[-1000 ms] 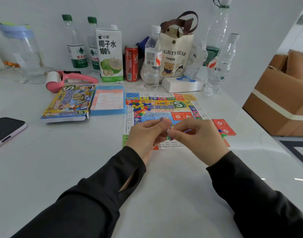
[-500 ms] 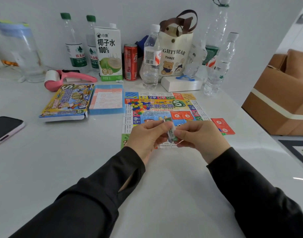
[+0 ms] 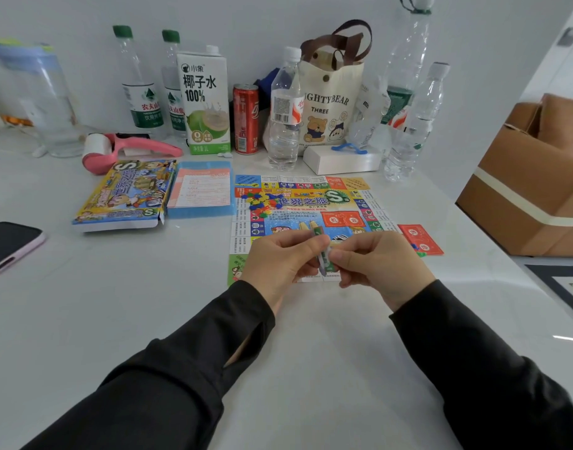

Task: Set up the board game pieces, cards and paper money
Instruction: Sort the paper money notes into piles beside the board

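Both hands meet over the near edge of the game board (image 3: 298, 203), and between them stands a small green-and-white bundle (image 3: 324, 254), likely cards or paper money, though the print is too small to tell. The left hand (image 3: 278, 258) pinches one side, the right hand (image 3: 379, 264) pinches the other; each grip is clamped on that bundle, held edge-up and slightly tilted, probably so the fingertips can work at a wrapper or fan the stack apart. A heap of coloured pieces (image 3: 259, 203) sits on the board's far left, and red cards (image 3: 421, 240) lie just beside its right edge, so setup looks under way but unfinished. The game box (image 3: 126, 193) and a blue tray (image 3: 200, 190) rest left of the board. All this lies on a pale, glossy desk (image 3: 116, 303) against a white wall, with bottles, a carton, a can and a tote bag (image 3: 330, 99) lined along the back, a phone (image 3: 9, 245) at the left edge, and a cardboard box (image 3: 531, 190) beyond the right edge.
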A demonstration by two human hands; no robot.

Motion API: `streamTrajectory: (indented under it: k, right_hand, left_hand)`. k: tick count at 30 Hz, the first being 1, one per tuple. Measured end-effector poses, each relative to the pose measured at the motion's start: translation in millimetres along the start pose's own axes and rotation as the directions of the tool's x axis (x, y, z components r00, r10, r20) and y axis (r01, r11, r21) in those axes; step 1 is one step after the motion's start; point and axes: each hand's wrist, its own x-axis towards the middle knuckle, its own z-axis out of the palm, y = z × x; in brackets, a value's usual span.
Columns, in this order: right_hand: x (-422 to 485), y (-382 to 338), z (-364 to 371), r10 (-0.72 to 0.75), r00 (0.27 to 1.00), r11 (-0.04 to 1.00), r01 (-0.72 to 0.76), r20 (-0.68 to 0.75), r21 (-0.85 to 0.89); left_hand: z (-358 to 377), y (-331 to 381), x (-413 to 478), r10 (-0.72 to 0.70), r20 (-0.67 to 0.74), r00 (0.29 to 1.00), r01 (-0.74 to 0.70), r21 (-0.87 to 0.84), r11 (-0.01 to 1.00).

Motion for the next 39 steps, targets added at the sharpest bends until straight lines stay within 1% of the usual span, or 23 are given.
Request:
streamTrajectory:
  k: [4,11,18,21,27,29,32,36,39]
  right_hand:
    - [-1.7,-2.3,0.4,-0.018,1.0,1.0,0.018,-0.002,-0.005]
    - [-2.3,-4.5,0.2,0.012,1.0,1.0,-0.012,0.026,0.012]
    - [1.0,-0.6,-2.3,0.078,0.994,0.993,-0.084,0.071,0.082]
    - [1.1,-1.1,-3.0,0.073,0.994,0.99,-0.082,0.081,0.111]
    - [0.0,-2.9,0.4,-0.035,0.999,0.996,0.037,-0.028,0.086]
    - [0.0,-3.4,1.8,-0.038,0.996,0.996,0.045,-0.081,0.082]
    - [1.2,-3.5,0.9,-0.004,0.992,0.995,0.016,-0.128,0.095]
    - [2.5,-2.1,-1.5,0.004,0.99,0.998,0.005,-0.142,0.069]
    - [2.0,-1.7,-3.0,-0.018,0.994,1.0,0.016,-0.11,-0.017]
  left_hand:
    - [0.7,0.0,-0.2,0.013,-0.031,0.999,-0.013,0.013,1.0]
    - [1.2,1.0,-0.4,0.009,-0.061,0.998,-0.009,0.014,1.0]
    - [0.0,0.4,0.1,-0.002,-0.037,0.999,0.001,-0.023,1.0]
    - [-0.4,1.1,-0.8,-0.003,-0.013,1.0,0.003,-0.056,0.998]
    - [-1.7,2.6,-0.5,-0.038,-0.038,0.999,0.033,-0.124,0.992]
    - [-2.5,3.6,0.5,-0.061,-0.053,0.997,0.053,-0.149,0.987]
    - [-3.6,6.3,0.3,-0.101,-0.049,0.994,0.089,-0.208,0.974]
    - [-5.8,7.0,-0.5,-0.12,-0.009,0.993,0.115,-0.239,0.964]
    - [-7.4,7.5,0.4,-0.124,0.023,0.992,0.126,-0.242,0.962]
